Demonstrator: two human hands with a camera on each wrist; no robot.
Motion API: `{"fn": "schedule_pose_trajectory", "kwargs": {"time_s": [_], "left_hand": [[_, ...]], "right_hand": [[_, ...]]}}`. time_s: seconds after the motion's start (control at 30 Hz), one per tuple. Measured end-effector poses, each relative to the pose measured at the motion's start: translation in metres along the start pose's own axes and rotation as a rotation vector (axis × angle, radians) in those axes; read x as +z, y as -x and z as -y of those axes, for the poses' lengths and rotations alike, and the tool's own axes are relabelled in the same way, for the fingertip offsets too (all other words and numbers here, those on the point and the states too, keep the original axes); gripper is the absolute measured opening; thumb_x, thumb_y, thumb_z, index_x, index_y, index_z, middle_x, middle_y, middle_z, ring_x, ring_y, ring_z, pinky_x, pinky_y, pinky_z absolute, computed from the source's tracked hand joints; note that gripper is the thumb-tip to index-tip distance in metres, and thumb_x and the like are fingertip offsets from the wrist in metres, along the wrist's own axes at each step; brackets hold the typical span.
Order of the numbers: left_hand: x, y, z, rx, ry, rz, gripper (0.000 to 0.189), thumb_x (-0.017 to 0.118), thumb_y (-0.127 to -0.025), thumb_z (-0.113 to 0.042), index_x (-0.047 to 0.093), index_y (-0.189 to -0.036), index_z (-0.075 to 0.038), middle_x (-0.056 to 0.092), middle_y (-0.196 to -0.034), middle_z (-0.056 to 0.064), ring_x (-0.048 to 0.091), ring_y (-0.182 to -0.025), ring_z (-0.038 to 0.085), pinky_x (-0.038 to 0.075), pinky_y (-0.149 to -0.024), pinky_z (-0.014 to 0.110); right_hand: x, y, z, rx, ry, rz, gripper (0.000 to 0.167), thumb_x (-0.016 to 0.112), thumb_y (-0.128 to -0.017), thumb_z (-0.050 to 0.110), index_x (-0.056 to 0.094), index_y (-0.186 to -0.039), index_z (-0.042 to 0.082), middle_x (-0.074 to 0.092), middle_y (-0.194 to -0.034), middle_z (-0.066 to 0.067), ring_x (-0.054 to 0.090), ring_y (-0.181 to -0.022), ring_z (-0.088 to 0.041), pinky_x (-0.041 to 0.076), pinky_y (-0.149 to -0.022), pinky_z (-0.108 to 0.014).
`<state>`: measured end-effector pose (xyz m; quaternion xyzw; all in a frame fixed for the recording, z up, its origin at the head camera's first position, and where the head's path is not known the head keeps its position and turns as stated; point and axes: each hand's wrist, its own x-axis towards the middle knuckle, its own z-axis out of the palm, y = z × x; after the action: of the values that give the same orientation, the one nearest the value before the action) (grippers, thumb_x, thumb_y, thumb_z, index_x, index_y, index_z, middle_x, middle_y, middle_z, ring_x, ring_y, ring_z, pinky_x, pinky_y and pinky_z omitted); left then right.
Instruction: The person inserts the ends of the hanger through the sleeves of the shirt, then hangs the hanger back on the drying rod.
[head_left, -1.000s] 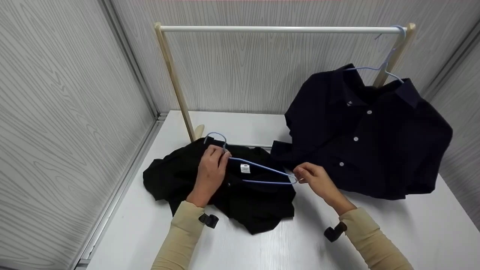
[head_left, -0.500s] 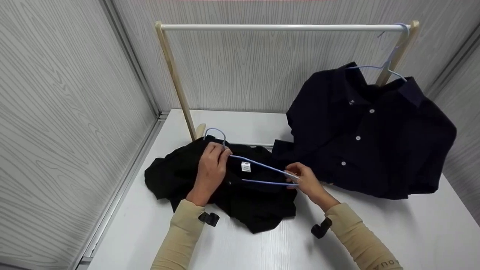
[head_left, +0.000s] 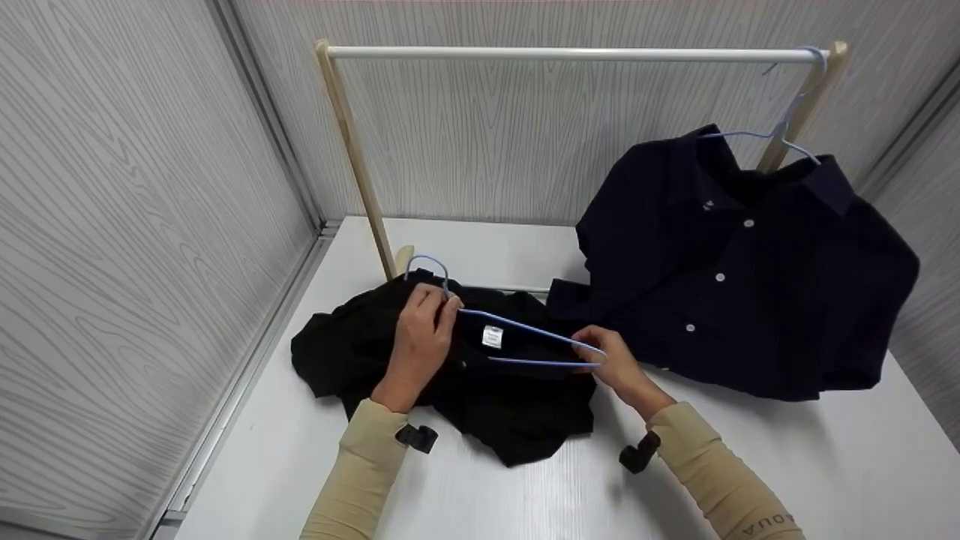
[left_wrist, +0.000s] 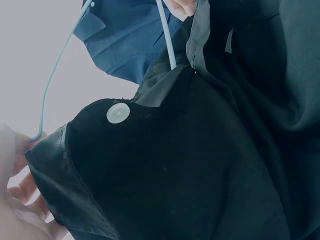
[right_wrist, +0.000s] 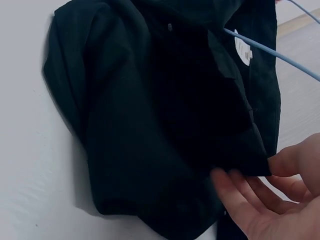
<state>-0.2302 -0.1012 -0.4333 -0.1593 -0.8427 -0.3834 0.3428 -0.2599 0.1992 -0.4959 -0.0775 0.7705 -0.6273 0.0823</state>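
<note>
A black shirt (head_left: 517, 420) lies rumpled on the white table, its pale label (head_left: 493, 337) showing inside the collar. One end of a blue wire hanger (head_left: 525, 325) is inside the neck opening; the other sticks out to the right. My left hand (head_left: 424, 330) grips the hanger just below its hook, and in the left wrist view its fingers also touch the collar. At the right side of the collar, my right hand (head_left: 619, 367) pinches the cloth between thumb and fingers (right_wrist: 240, 197). The hanger's free end passes over this hand.
Behind stands a rack with a white crossbar (head_left: 570, 54) and wooden legs (head_left: 356, 165). A navy shirt (head_left: 780, 292) hangs at its right end on another blue hanger (head_left: 739, 134), its lower part resting on the table. Panelled walls (head_left: 135, 225) enclose the table.
My right hand has let go of the hanger's right end, moved slightly left and taken hold of the collar. My left hand has stayed nearly still on the hanger.
</note>
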Motion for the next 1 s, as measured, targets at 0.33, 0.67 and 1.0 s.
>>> {"fn": "schedule_pose_trajectory", "kwargs": {"time_s": [0.33,0.67,1.0], "left_hand": [[0.001,0.001,0.004,-0.004,-0.067,-0.045,0.022,0.056,-0.101,-0.02,0.065,-0.091,-0.002,0.057,-0.097,0.01,0.058,-0.087,0.02,0.052,-0.081,0.035],[0.001,0.003,0.004,-0.062,-0.065,-0.059,0.024,0.051,-0.103,-0.02,0.066,-0.096,-0.004,0.057,-0.102,0.009,0.059,-0.089,0.019,0.052,-0.084,0.035],[0.002,0.003,0.002,-0.011,-0.119,-0.056,0.02,0.053,-0.103,-0.018,0.064,-0.096,-0.003,0.056,-0.1,0.011,0.057,-0.09,0.024,0.051,-0.085,0.038]], "right_hand": [[-0.008,0.004,0.019,0.061,-0.029,-0.047,0.016,0.046,-0.099,-0.001,0.056,-0.108,-0.011,0.057,-0.091,0.0,0.058,-0.081,-0.009,0.058,-0.071,-0.026],[-0.016,0.013,0.031,0.022,-0.039,-0.023,0.016,0.044,-0.1,-0.001,0.057,-0.104,-0.007,0.059,-0.095,-0.008,0.064,-0.086,-0.012,0.059,-0.082,-0.036],[-0.028,0.016,0.044,0.005,0.024,-0.036,0.019,0.049,-0.099,0.002,0.056,-0.109,-0.012,0.057,-0.099,-0.011,0.061,-0.088,-0.014,0.059,-0.081,-0.027]]}}
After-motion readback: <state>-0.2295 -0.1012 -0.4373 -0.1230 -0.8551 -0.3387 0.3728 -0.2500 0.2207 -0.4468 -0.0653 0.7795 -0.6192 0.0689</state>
